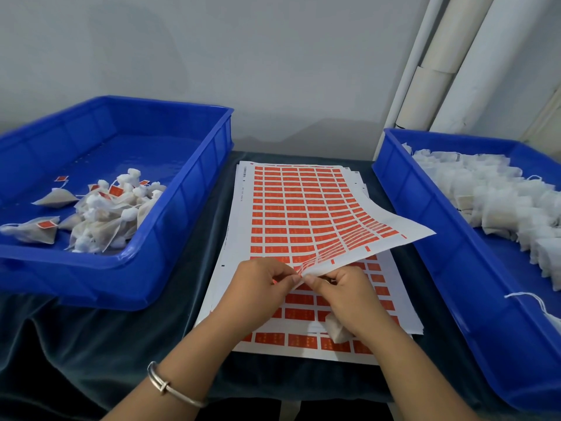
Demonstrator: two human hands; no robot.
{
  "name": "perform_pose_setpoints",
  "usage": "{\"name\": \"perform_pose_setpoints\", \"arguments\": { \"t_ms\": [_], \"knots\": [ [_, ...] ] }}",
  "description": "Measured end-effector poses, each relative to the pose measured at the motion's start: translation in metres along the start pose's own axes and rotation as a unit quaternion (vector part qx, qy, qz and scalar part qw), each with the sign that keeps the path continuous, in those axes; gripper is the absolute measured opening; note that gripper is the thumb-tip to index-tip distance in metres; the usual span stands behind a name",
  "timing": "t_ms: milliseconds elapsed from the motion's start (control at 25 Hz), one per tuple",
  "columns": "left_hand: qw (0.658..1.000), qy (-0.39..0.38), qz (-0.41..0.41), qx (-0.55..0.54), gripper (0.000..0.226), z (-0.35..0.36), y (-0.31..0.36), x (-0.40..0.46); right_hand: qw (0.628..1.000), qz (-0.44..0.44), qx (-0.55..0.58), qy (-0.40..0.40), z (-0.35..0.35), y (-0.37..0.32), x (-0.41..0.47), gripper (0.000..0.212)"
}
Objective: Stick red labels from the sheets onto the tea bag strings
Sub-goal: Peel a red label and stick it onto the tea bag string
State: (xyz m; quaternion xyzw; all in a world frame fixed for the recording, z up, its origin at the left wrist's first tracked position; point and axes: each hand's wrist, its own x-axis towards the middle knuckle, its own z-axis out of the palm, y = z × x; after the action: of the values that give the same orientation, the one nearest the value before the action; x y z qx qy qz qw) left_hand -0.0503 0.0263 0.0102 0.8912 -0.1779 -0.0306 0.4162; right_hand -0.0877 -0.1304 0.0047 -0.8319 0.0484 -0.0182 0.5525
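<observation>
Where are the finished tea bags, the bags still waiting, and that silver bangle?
Labelled white mesh tea bags (100,211), head view: middle of pile.
Unlabelled white tea bags (498,202), head view: middle of heap.
Silver metal bangle (165,387), head view: its clasp.

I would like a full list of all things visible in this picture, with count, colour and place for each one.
left bin: one, blue, left on the table.
labelled tea bags: a pile, white with red labels, inside the left bin.
right bin: one, blue, right on the table.
plain tea bags: a large heap, white, inside the right bin.
label sheets: a stack, white with red labels, between the bins; the top sheet's near corner is lifted.
tea bag: one, white, under the right hand.
tablecloth: one, dark, covering the table.
pipes: several, white, back right by the wall.
bracelet: one, silver, on the left wrist.
left hand: pinches the sheet's corner.
right hand: pinches the same corner.
</observation>
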Motion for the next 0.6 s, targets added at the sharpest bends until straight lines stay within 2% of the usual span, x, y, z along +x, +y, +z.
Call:
{"name": "perform_pose_setpoints", "arguments": {
  "t_ms": [80, 200, 400, 480, 600],
  "knots": [
    [0.997, -0.028, -0.044, -0.053, 0.011, -0.002, 0.002, 0.001, 1.0, 0.001, 0.003, 0.001, -0.001, 0.001, -0.001, 0.018],
    [0.986, -0.046, -0.088, -0.133, 0.02, -0.004, 0.002, 0.003, 1.0, -0.002, 0.016, -0.001, -0.002, 0.002, -0.003, 0.02],
    [0.973, -0.029, -0.129, -0.191, 0.02, -0.002, 0.005, 0.003, 0.998, 0.009, 0.055, 0.002, -0.002, 0.004, -0.004, 0.016],
    [0.974, -0.008, -0.121, -0.19, 0.019, -0.001, 0.005, 0.001, 0.996, 0.022, 0.091, 0.013, -0.002, 0.005, -0.003, 0.01],
    [0.984, 0.025, -0.075, -0.161, 0.009, 0.0, 0.006, -0.009, 0.99, 0.042, 0.13, 0.023, -0.002, 0.006, -0.004, 0.015]
  ]
}}
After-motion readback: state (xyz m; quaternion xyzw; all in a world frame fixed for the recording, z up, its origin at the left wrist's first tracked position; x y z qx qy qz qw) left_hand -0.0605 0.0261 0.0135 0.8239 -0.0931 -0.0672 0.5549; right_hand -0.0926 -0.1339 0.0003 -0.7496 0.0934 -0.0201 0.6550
